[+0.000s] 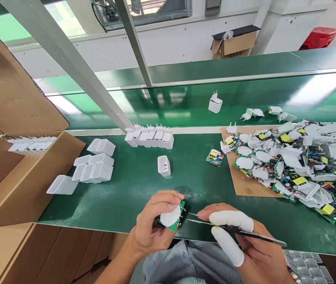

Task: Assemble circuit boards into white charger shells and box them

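My left hand (pixel 156 221) grips a green circuit board (pixel 182 209) by its edges, near the front of the bench. A round white pad (pixel 170 217) covers much of the board's upper face. In my right hand (pixel 244 236) is a pair of dark metal tweezers (pixel 239 228), pinched between fingers wearing white finger cots (pixel 228 242). The tweezers' tips point left, slightly apart, just short of the board's right edge. Beyond my hands an open white plastic housing (pixel 164 165) stands alone on the green bench (pixel 132 185).
Circuit boards with white parts (pixel 292 157) are heaped at right on a cardboard sheet (pixel 240 185). White adapters with pins (pixel 150 137) stand in a row at the back; white housings (pixel 96 169) sit at left. An open cardboard box (pixel 37 181) flanks the bench. A slanted post (pixel 85 67) rises behind.
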The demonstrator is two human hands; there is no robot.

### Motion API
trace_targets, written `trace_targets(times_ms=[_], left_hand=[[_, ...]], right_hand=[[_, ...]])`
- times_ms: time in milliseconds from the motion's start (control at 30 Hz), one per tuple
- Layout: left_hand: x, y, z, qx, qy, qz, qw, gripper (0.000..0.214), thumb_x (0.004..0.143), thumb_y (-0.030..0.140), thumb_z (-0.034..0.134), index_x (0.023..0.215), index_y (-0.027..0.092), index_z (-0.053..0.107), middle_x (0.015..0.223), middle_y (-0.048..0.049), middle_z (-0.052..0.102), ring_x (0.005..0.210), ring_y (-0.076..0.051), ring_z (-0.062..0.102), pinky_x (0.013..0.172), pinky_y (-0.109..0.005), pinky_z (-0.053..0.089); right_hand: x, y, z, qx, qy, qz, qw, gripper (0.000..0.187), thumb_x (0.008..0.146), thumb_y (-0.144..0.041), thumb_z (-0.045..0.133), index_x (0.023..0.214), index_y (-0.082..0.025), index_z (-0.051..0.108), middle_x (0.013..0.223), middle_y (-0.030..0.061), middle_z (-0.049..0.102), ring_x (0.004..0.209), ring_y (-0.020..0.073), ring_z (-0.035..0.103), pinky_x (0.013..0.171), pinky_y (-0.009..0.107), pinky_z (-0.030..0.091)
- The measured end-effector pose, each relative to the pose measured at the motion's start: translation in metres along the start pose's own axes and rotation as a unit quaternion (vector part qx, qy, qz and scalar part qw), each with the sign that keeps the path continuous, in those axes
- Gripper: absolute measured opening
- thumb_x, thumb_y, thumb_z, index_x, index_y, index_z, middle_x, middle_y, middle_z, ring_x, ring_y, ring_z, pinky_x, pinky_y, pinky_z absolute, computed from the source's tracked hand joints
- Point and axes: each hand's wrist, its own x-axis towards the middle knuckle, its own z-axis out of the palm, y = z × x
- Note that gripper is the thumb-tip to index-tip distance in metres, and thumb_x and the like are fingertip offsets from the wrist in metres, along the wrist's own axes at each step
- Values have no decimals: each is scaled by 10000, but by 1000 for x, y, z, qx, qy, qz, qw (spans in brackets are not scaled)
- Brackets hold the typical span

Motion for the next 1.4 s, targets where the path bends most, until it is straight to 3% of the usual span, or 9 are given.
trace_targets(times_ms=[933, 1400], left_hand=[[3, 2, 0, 3, 7, 1, 1000, 533, 769, -100, 593, 1245, 138, 552, 1113, -129, 662, 1069, -269, 716, 878, -443, 647], [-2, -2, -2, 8, 16, -6, 1000, 511, 801, -53, 654, 1258, 160, 566, 1103, -130, 684, 1051, -287, 728, 850, -464, 655]], right_hand=[[8, -2, 6, -44, -16, -71, 996, 431, 933, -2, 570, 1279, -257, 604, 1207, 67, 737, 1125, 196, 717, 997, 327, 605], [9, -2, 6, -55, -17, -71, 996, 452, 920, 19, 553, 1276, -252, 612, 1210, 74, 732, 1132, 195, 708, 992, 330, 599]])
